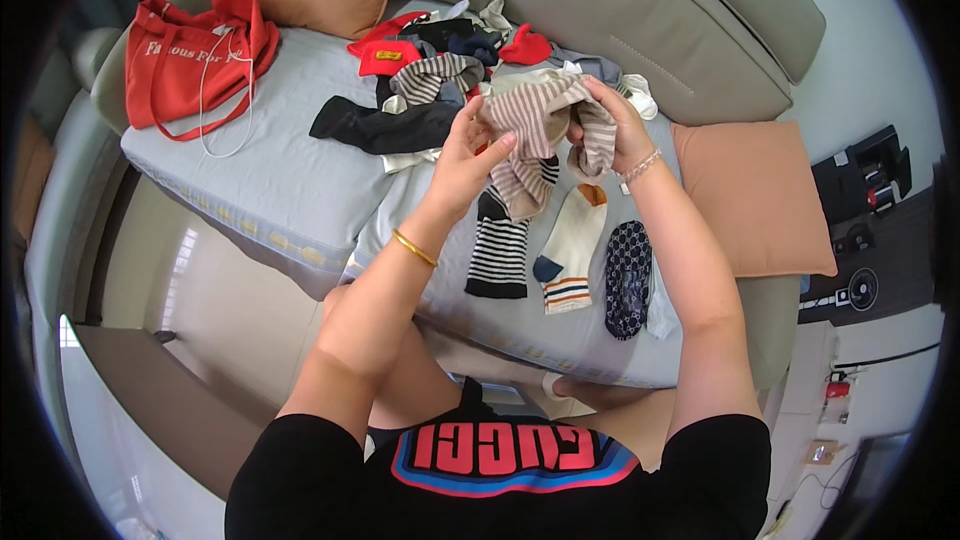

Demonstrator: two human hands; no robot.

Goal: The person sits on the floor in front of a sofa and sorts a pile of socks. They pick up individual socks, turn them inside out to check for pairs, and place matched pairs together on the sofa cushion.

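Note:
Beige-and-white striped sock fabric (525, 116) is held above the sofa seat between my two hands; I cannot tell whether it is one sock or two. My left hand (471, 157) grips its left side between thumb and fingers. At its right end, my right hand (619, 124) holds a folded, open-looking part. A striped end hangs over a black-and-white striped sock (498, 255). Right of that lie a cream sock (574, 247) with an orange toe and blue heel, a dark patterned sock (628, 277), and a pale blue sock (661, 304), partly hidden by my right forearm.
Behind my hands is a heap of mixed socks (439, 75), with a long black sock (382, 126) at its front. A red fabric bag (191, 64) stands at the sofa's left end. Orange cushions (750, 199) lie at the right and back left. A table edge (135, 420) is at lower left.

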